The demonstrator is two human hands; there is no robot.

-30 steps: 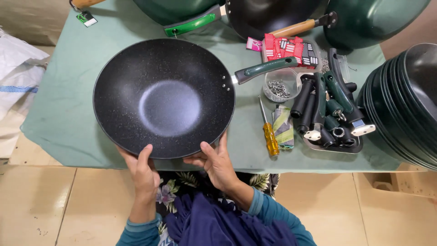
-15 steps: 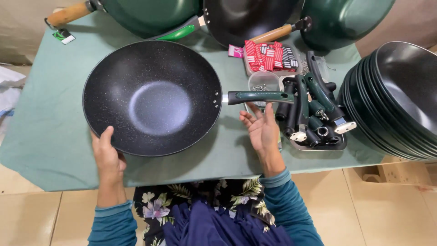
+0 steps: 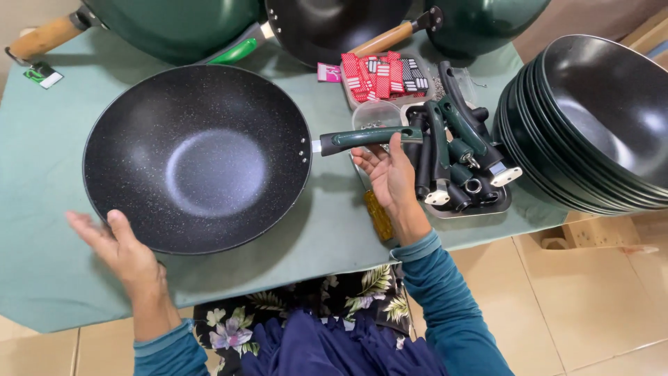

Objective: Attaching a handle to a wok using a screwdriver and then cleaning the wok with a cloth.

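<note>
On a table draped in green cloth [image 3: 56, 174], one large black speckled wok [image 3: 197, 157] sits left of centre, its single dark green handle [image 3: 369, 138] pointing right. A person's right hand [image 3: 390, 174] lies under that handle, palm up, fingers loosely curled, the thumb touching the grip. The left hand [image 3: 122, 247] is spread open, fingers apart, at the wok's near-left rim; whether it touches the rim cannot be told.

Just beneath the right hand, one screwdriver with a yellow handle [image 3: 379, 216] lies on the cloth. Beside the hand to the right, one metal tray [image 3: 480, 205] holds a heap of loose black and green handles [image 3: 452, 150], too tangled to count. Behind it one clear tub [image 3: 376, 111] stands by a cluster of red and black packets [image 3: 383, 73].

At the right edge a stack of black pans [image 3: 591, 118] leans, at least five rims showing. Along the far edge lie three more pans: two green [image 3: 174, 24] [image 3: 480, 24], one black [image 3: 334, 24]; two wooden handles [image 3: 45, 38] [image 3: 383, 38] show among them.
</note>
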